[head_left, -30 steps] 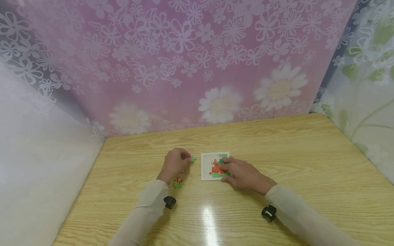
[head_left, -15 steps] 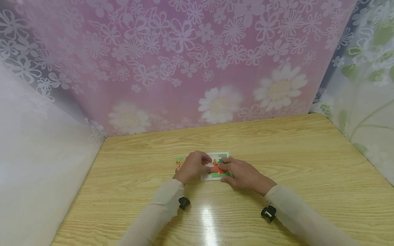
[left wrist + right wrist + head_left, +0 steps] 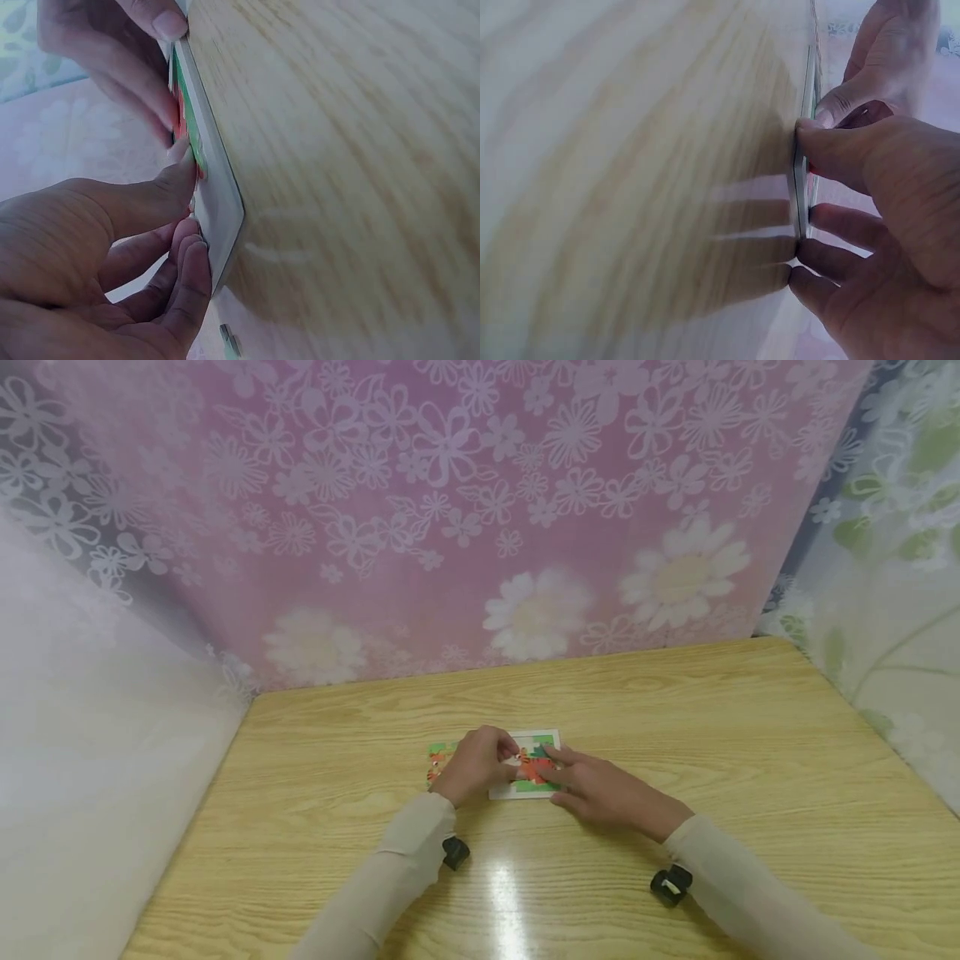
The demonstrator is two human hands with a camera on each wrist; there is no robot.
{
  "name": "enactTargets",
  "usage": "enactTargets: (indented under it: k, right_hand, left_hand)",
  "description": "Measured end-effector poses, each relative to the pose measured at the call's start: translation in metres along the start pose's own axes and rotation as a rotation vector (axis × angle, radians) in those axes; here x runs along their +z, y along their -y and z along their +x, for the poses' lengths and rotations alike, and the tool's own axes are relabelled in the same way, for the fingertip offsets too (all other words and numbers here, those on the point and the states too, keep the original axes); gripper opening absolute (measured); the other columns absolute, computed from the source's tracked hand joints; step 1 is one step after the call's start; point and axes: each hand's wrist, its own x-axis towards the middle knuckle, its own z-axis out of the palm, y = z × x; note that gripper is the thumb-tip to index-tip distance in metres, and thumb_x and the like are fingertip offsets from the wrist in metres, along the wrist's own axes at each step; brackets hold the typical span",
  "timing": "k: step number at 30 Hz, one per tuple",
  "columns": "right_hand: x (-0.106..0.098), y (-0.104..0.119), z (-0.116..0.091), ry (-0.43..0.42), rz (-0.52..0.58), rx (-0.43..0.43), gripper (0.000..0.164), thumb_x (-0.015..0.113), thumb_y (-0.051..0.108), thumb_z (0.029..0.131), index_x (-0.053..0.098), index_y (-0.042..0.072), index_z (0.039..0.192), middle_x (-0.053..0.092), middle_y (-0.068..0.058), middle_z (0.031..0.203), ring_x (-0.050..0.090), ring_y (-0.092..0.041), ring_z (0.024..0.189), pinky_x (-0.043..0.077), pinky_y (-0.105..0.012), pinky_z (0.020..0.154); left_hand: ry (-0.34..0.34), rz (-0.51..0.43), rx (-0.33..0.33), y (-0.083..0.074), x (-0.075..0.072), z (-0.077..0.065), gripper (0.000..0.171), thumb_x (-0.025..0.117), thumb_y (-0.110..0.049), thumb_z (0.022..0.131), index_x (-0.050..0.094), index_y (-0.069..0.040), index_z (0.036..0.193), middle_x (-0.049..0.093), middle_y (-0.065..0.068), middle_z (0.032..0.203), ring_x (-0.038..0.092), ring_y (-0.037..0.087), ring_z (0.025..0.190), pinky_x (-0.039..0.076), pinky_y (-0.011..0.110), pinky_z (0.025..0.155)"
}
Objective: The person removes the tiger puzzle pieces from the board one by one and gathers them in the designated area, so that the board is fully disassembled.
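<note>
A white-framed jigsaw puzzle [image 3: 536,789] with an orange-and-red picture on green lies flat on the table, its right part filled with pieces. My left hand [image 3: 477,764] is over its left part, thumb pressed to the picture and the other fingers curled at the tray's edge; the puzzle piece in its pinch is mostly hidden by the fingers. From the right, my right hand [image 3: 607,791] steadies the puzzle, fingers extended over the picture and edge, thumb at the near side. In the right wrist view its thumb [image 3: 821,139] and fingertips touch the frame's rim.
Loose puzzle pieces [image 3: 437,758] in green and orange lie left of the puzzle, partly behind the left hand. One small piece [image 3: 229,341] shows past the tray in the left wrist view. A flowered pink curtain [image 3: 420,568] hangs behind the wooden table [image 3: 675,710].
My left hand has gone from beside a green piece left of the puzzle to over the puzzle's left part. The right hand has shifted slightly to the right.
</note>
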Motion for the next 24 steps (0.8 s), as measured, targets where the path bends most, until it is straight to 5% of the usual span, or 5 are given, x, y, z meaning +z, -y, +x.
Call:
enactTargets:
  k: [24]
  right_hand:
    - [-0.0031, 0.0006, -0.0018, -0.012, -0.041, -0.002, 0.033, 0.066, 0.010, 0.099, 0.067, -0.004, 0.129, 0.048, -0.032, 0.144, 0.049, -0.049, 0.131, 0.050, -0.055, 0.096]
  left_hand:
    - [-0.011, 0.017, 0.001, -0.0046, 0.0004, -0.0005, 0.025, 0.084, -0.011, 0.085, 0.073, -0.004, 0.106, 0.068, 0.006, 0.102, 0.061, 0.019, 0.093, 0.053, 0.038, 0.084]
